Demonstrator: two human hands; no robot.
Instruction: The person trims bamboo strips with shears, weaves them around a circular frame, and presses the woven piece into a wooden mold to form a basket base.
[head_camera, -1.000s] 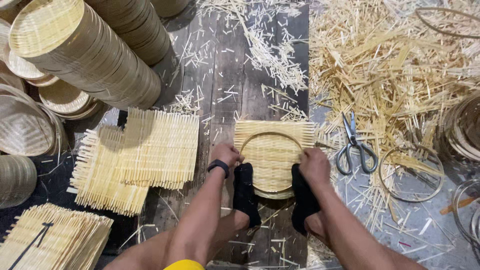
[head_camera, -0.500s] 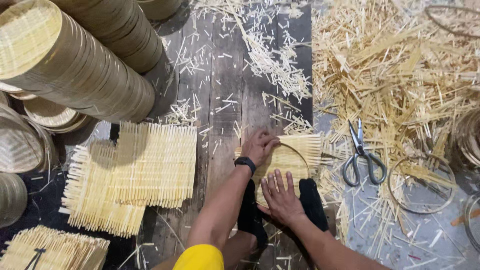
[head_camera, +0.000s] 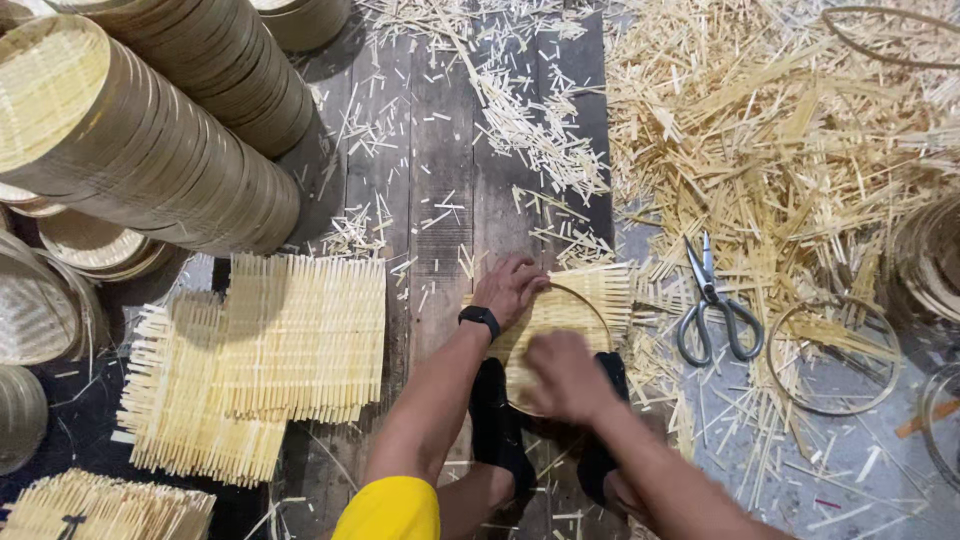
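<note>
A woven bamboo mat with a round hoop (head_camera: 590, 300) lies on the wooden floor between my two black-socked feet. My left hand (head_camera: 508, 288), with a black watch on the wrist, rests on the upper left edge of the mat, fingers curled over the hoop. My right hand (head_camera: 566, 375) is blurred and presses flat on the lower part of the mat. Neither hand lifts anything.
Scissors (head_camera: 712, 305) lie right of the mat beside a loose bamboo ring (head_camera: 835, 355). Flat woven mats (head_camera: 270, 350) are stacked at left. Piled round bamboo trays (head_camera: 150, 130) fill the upper left. Bamboo scraps (head_camera: 790, 130) cover the upper right.
My right hand left the mat's right edge and now presses on its lower middle. My left hand shifted along the upper left rim. The mat has turned under the hoop.
</note>
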